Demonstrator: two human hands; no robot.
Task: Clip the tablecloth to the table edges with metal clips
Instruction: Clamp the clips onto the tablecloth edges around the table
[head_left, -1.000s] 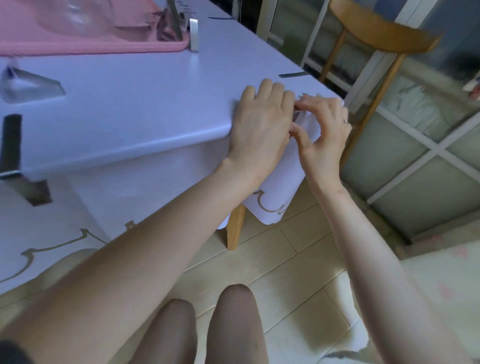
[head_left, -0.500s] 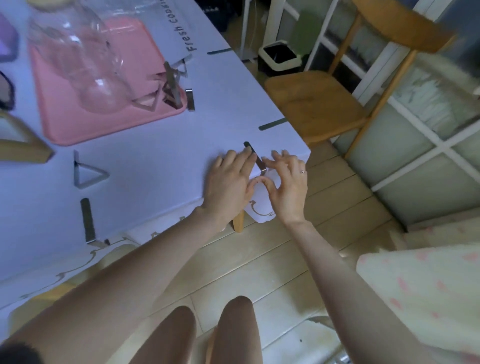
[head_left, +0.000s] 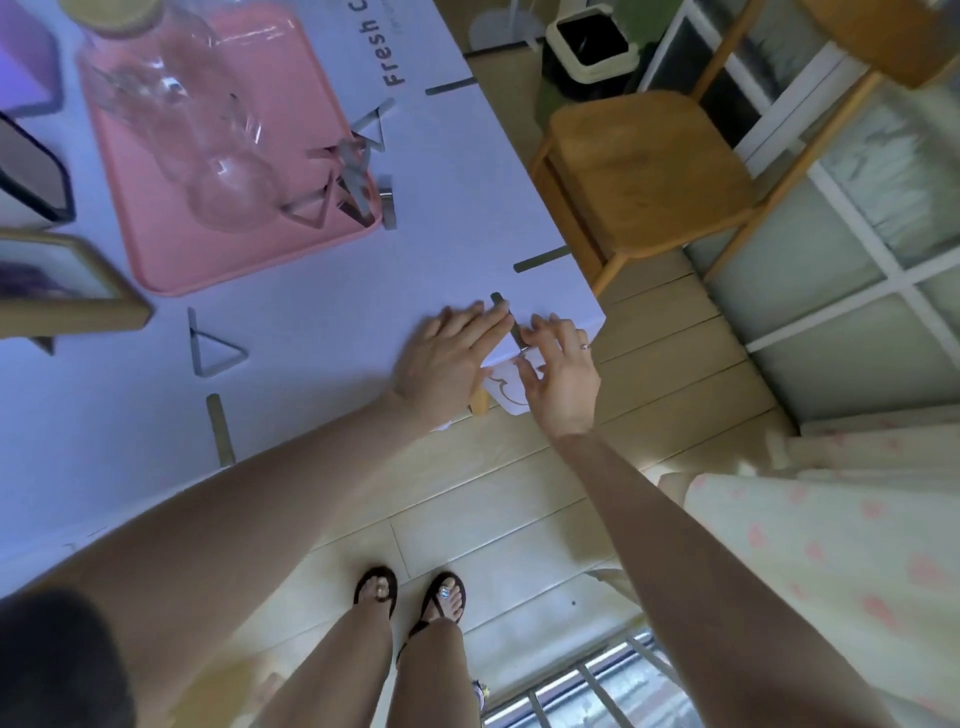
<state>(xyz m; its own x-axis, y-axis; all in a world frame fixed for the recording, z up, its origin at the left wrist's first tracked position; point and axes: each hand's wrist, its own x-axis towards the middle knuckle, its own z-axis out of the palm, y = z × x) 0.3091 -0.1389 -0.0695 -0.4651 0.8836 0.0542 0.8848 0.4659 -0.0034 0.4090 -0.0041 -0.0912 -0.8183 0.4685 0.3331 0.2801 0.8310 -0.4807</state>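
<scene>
Lying on its side in the pink tray (head_left: 171, 270) is a clear glass jar (head_left: 208, 130), w/ a heap of loose metal clips (head_left: 353, 176) at the tray's corner nearest the chair (head_left: 644, 176) (a couple spill over the rim onto the tablecloth (head_left: 311, 312)). A small bin (head_left: 587, 36) stands on the floor past the table's far edge; contents can't be made out.

The clip being fitted (head_left: 505, 317) sits over the near edge of the table, close to the right corner, its strip flat on the cloth. The left hand (head_left: 447, 364) lies flat beside it, fingers straight and together, tips touching the strip's left side. The right hand (head_left: 561, 374) has its fingers spread and relaxed: index tip at the clip's near end, thumb lower against the hanging flap. The clip is btwn the two hands.

Other clips already grip the edges – one on the right edge (head_left: 540, 258), one on the near edge (head_left: 221, 428) – and a triangular one (head_left: 213, 345) lies loose on the cloth.
</scene>
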